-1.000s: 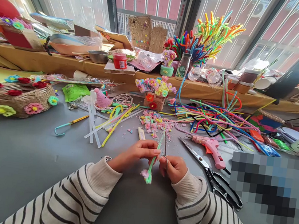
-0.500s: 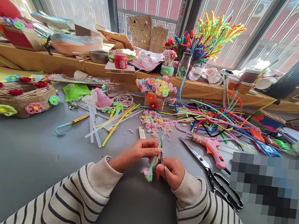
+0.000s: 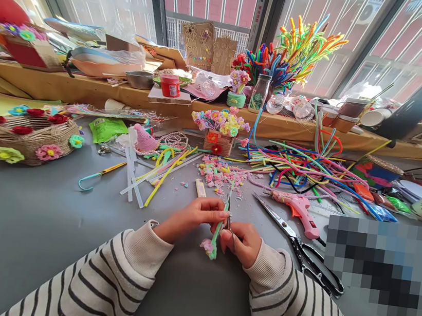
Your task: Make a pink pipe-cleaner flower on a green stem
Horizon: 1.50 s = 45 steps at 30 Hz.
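My left hand (image 3: 203,214) pinches a green fuzzy stem (image 3: 217,234) between thumb and fingers. A pink and green flower shape (image 3: 209,247) is at the stem's lower end, pointing toward me. My right hand (image 3: 243,242) is closed on small scissors (image 3: 229,222), whose blades point away from me beside the stem. Beyond both hands lie many pink, yellow and green fuzzy clippings (image 3: 219,172). A small pale stick (image 3: 200,187) lies just past my left hand.
Large black-handled scissors (image 3: 297,242) and a pink glue gun (image 3: 299,211) lie at the right. Colored pipe cleaners (image 3: 291,166) pile up behind them. At the far left stands a flower-trimmed twine basket (image 3: 30,142); translucent sticks (image 3: 132,179) lie left of centre.
The flower end of the stem has shifted slightly right and toward me. The small scissors have tilted slightly; both hands stay in nearly the same place.
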Motion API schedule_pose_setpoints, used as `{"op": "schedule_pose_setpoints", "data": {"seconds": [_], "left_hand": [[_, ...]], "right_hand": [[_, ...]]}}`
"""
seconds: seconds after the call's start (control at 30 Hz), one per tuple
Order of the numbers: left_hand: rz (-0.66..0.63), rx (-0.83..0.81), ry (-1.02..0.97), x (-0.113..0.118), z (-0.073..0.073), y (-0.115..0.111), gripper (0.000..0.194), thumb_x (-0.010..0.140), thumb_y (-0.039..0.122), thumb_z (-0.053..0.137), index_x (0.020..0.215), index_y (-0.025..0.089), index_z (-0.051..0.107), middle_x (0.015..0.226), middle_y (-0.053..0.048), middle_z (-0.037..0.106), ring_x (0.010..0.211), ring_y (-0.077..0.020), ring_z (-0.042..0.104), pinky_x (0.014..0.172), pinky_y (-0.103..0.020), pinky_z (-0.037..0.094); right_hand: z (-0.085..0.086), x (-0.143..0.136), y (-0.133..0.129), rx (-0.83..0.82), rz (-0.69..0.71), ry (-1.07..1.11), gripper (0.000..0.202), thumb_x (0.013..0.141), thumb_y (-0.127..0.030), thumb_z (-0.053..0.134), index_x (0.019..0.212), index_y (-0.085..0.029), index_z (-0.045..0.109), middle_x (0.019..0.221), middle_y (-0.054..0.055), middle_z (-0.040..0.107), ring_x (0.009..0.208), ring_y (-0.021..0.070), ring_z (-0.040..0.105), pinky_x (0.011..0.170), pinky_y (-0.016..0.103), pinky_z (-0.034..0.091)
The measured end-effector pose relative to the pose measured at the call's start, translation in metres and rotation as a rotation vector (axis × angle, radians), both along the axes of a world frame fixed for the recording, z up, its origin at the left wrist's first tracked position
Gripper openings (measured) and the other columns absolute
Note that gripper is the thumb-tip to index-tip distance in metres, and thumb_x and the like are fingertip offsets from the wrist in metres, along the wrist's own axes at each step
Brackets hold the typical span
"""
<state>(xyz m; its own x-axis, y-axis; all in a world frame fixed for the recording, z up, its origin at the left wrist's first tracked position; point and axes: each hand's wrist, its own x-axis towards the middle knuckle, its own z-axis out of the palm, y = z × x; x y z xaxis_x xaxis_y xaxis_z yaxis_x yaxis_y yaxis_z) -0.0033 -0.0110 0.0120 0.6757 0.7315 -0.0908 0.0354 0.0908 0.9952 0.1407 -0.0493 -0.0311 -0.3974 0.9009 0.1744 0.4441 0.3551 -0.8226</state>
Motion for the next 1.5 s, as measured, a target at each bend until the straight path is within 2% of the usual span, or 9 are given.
{"op": "schedule_pose_setpoints", "data": {"seconds": [0.27,0.6,1.0,1.27,1.5], "left_hand": [[0.024,-0.053,-0.011,-0.0001,-0.0016,-0.0001,0.022,0.066,0.031,0.050,0.056,0.014,0.041,0.052,0.004,0.037,0.050,-0.0059,0.037,0.050,-0.020,0.030],[0.030,-0.047,-0.040,-0.0003,-0.0048,0.0014,0.021,0.067,0.031,0.049,0.057,0.013,0.044,0.055,0.003,0.042,0.052,-0.0061,0.037,0.053,-0.021,0.030],[0.046,-0.073,-0.070,-0.0001,-0.0056,0.0025,0.019,0.069,0.028,0.049,0.058,0.013,0.043,0.054,0.004,0.038,0.050,-0.0047,0.038,0.051,-0.019,0.030],[0.016,-0.048,-0.049,-0.0005,-0.0054,0.0028,0.020,0.069,0.028,0.049,0.057,0.013,0.043,0.054,0.004,0.040,0.050,-0.0048,0.038,0.052,-0.019,0.030],[0.026,-0.049,-0.044,-0.0006,-0.0065,0.0033,0.020,0.069,0.029,0.048,0.057,0.013,0.043,0.053,0.005,0.038,0.050,-0.0049,0.038,0.052,-0.019,0.030]], "right_hand": [[0.0059,0.0021,-0.0006,0.084,-0.002,-0.021,0.058,0.078,-0.050,0.023,0.039,-0.014,0.047,0.041,-0.001,0.047,0.042,0.0057,0.042,0.049,0.018,0.034],[0.0020,-0.0005,-0.0006,0.018,0.029,0.006,0.061,0.073,-0.059,0.019,0.043,-0.014,0.048,0.039,-0.001,0.041,0.038,0.0055,0.036,0.042,0.019,0.030],[0.0026,-0.0003,0.0008,0.135,-0.042,-0.031,0.055,0.078,-0.047,0.027,0.035,-0.015,0.041,0.037,0.000,0.046,0.038,0.0053,0.040,0.046,0.017,0.033],[-0.0013,-0.0001,-0.0002,0.063,-0.007,-0.012,0.057,0.075,-0.053,0.023,0.039,-0.015,0.046,0.037,0.000,0.044,0.037,0.0059,0.039,0.041,0.018,0.031],[0.0015,0.0009,-0.0012,0.112,-0.073,-0.035,0.054,0.077,-0.046,0.029,0.035,-0.014,0.041,0.036,0.000,0.044,0.037,0.0049,0.039,0.044,0.017,0.032]]}}
